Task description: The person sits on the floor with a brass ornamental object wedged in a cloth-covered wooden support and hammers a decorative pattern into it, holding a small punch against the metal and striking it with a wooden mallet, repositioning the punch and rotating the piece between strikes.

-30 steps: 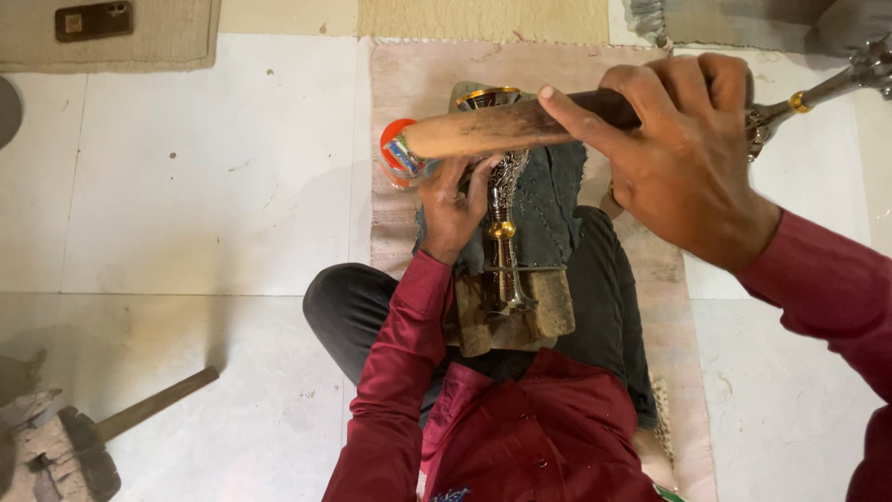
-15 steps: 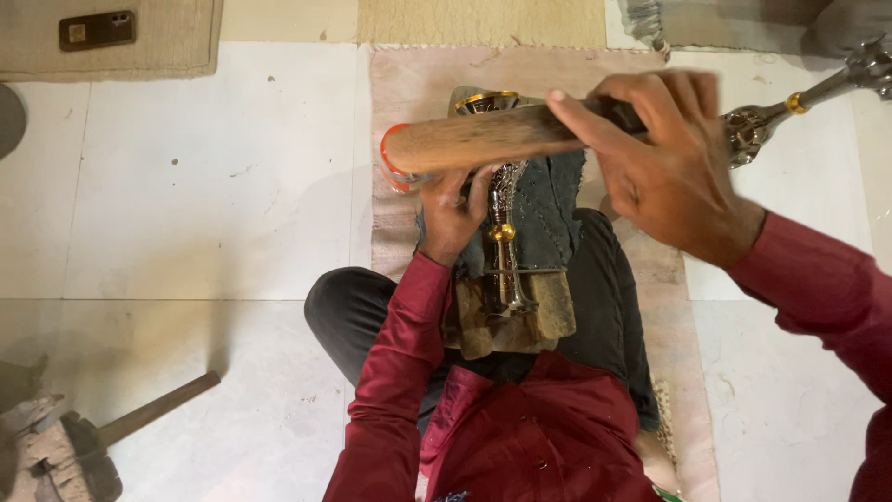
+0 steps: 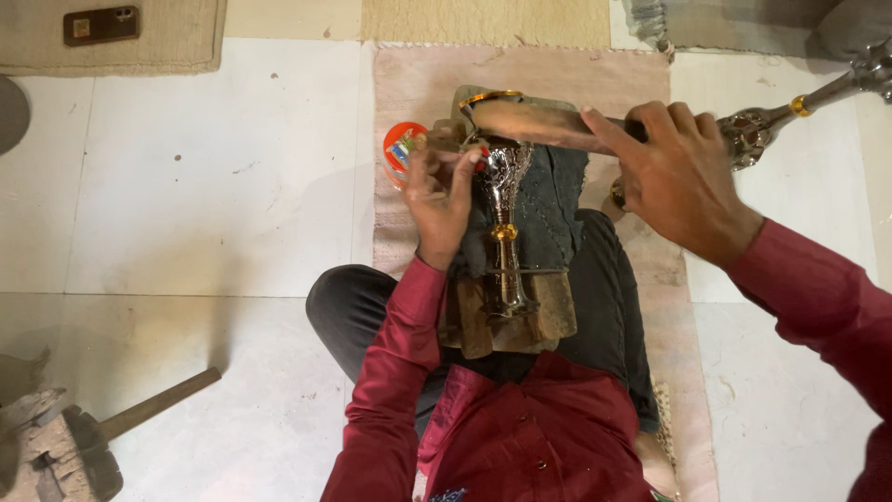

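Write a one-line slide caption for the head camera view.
Seated on a floor mat, left hand steadies an ornate metal goblet while right hand holds a wooden stick over it.

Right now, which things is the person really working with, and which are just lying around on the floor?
In use:
- ornate silver metal goblet, steadied by the left hand
- long brown wooden bat, in the right hand grip
- dark folded cloth under the goblet

Lying about:
- round orange tin
- wooden-handled mallet
- dark phone on the beige mat
- second silver metal piece
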`<action>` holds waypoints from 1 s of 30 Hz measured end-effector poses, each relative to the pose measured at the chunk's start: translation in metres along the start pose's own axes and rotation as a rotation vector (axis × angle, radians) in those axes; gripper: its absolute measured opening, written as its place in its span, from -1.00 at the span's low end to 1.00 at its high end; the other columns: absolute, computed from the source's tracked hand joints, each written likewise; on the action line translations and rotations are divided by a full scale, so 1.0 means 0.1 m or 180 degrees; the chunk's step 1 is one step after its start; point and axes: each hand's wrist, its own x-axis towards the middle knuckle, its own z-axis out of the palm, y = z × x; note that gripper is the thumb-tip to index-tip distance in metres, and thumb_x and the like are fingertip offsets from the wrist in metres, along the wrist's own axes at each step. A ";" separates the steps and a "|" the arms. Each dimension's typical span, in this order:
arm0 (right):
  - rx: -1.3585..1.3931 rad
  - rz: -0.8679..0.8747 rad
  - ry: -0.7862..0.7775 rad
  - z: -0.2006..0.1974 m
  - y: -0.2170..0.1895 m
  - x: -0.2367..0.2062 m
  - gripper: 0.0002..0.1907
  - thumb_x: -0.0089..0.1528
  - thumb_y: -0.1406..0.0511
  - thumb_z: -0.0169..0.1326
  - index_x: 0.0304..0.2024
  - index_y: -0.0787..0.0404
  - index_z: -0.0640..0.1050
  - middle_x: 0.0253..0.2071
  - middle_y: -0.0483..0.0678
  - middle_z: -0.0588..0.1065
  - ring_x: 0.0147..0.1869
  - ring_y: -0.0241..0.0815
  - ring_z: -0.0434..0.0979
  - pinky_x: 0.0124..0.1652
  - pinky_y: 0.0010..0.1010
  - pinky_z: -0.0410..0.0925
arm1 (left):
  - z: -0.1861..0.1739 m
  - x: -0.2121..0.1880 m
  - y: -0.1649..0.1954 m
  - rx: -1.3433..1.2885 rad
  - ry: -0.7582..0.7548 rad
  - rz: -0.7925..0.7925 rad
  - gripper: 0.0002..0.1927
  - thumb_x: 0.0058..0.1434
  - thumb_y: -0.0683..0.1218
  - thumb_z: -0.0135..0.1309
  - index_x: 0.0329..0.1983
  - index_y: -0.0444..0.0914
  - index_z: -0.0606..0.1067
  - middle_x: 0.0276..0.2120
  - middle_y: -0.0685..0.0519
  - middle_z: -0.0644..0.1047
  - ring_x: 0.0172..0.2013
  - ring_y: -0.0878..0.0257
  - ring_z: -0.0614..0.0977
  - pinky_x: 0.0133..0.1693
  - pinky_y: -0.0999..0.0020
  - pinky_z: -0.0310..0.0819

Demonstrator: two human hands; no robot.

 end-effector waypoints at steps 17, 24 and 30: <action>-0.0986 -0.0613 0.0135 -0.36 0.07 0.34 -0.30 0.25 0.34 0.21 0.47 -0.05 0.47 -0.09 -0.03 0.46 -0.08 -0.14 0.41 -0.04 -0.21 0.26 | 0.27 -0.14 -0.03 -0.0196 0.0502 0.0104 -0.73 0.39 -0.30 0.15 0.12 -0.40 0.43 -0.16 -0.09 0.63 -0.15 0.29 0.70 -0.10 0.43 0.66; 0.0069 0.0525 -0.0056 0.15 -0.04 -0.28 -0.40 0.38 0.35 0.19 0.48 0.01 0.44 -0.02 0.04 0.48 -0.09 -0.09 0.41 -0.06 -0.23 0.29 | -0.08 0.71 0.06 0.1044 -0.2609 0.0859 -0.66 0.36 -0.10 0.20 0.20 -0.03 0.55 0.04 0.06 0.66 -0.22 0.24 0.75 -0.09 0.33 0.65; 0.1166 0.1192 0.0503 0.45 -0.44 -0.64 -0.25 0.26 0.45 0.13 0.51 0.01 0.36 0.08 0.10 0.45 0.07 0.00 0.46 -0.02 -0.21 0.37 | -0.03 0.97 0.19 0.1364 -0.3622 0.1443 -0.63 0.37 0.07 0.12 0.23 0.01 0.56 -0.05 0.03 0.68 -0.14 0.11 0.74 -0.11 0.19 0.64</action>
